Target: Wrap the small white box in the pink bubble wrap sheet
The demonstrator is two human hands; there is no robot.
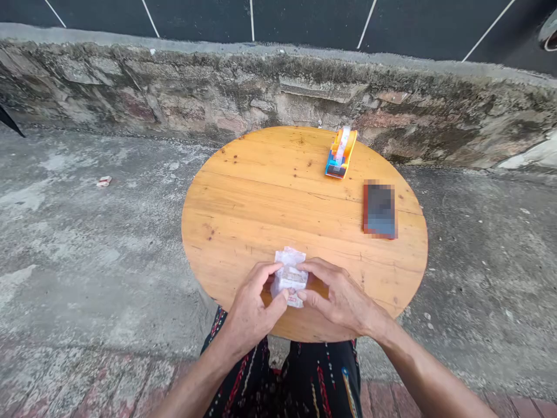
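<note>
A small whitish packet (290,277) with crinkled, partly see-through wrapping and a bit of red print lies near the front edge of the round wooden table (270,203). My left hand (256,299) grips its left side, with forefinger at the upper edge and thumb at the lower. From the other side, my right hand (333,287) pinches it in the same way, thumb low and forefinger high. A flap of the wrapping stands out at the far end. What is inside the packet cannot be made out.
Toward the back right of the table stands a yellow and blue tape dispenser (342,152) with a roll in it. A blurred dark flat thing with a red edge (380,209) lies at the right. Behind is a low stone wall (217,93); concrete ground surrounds the table.
</note>
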